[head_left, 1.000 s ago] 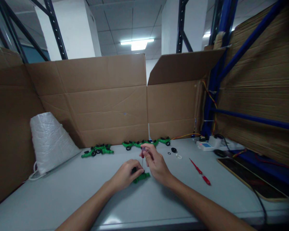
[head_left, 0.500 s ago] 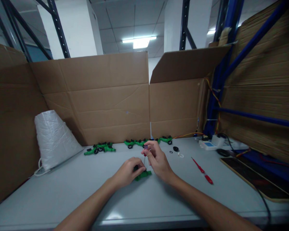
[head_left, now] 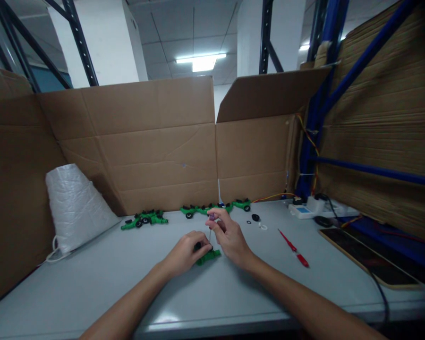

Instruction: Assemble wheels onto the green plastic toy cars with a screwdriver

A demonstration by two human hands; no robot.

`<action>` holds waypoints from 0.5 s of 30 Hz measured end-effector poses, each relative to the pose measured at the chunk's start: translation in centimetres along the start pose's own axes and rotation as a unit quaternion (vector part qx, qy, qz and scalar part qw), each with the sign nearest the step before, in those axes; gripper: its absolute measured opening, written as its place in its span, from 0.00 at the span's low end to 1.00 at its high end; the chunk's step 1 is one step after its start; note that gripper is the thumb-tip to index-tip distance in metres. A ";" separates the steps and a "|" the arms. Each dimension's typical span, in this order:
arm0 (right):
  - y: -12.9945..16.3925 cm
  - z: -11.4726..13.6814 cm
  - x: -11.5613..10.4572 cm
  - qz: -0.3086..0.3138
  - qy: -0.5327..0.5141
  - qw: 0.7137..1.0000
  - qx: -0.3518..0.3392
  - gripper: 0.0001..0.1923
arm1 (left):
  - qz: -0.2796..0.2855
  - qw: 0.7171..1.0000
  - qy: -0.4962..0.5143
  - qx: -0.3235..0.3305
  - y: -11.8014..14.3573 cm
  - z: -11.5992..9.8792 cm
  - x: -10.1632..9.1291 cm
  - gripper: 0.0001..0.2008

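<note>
My left hand is closed on a green toy part with black pieces, holding it down on the table in front of me. In my right hand is a small screwdriver, pinched by its purplish handle. Its thin shaft points down at the toy part, beside my left fingertips. The tip is hidden by those fingers, so I cannot tell just where it touches.
Behind my hands lie several green toy parts with black wheels. On the right are a red screwdriver-like tool, a black round piece, white rings, a power strip and a dark panel. A silvery bag stands left; cardboard walls enclose the table.
The whole view has shifted slightly, moving everything a little left. Both hands keep their grips, and the screwdriver handle shows a slightly different face between my right fingers.
</note>
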State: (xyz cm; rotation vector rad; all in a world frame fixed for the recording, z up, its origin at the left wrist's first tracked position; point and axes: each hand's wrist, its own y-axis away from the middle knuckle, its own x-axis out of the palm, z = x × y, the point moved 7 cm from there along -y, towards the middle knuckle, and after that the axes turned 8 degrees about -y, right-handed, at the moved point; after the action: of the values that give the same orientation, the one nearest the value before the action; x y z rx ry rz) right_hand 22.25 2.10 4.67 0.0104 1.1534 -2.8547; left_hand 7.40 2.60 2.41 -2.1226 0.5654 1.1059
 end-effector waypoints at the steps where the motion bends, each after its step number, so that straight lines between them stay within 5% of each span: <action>1: 0.0 -0.1 0.2 0.008 -0.012 1.000 0.004 0.13 | 0.002 1.000 -0.001 0.000 0.0 0.0 0.0 0.12; 15: -0.1 -0.4 0.0 0.003 -0.005 1.000 -0.002 0.13 | 0.000 1.000 0.000 0.015 -0.1 0.0 0.2 0.13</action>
State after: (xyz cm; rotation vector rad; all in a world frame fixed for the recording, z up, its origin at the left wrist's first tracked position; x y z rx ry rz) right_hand 22.23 2.46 4.43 0.0010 1.1560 -2.8430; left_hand 7.55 2.62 2.30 -2.0962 0.5781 1.0904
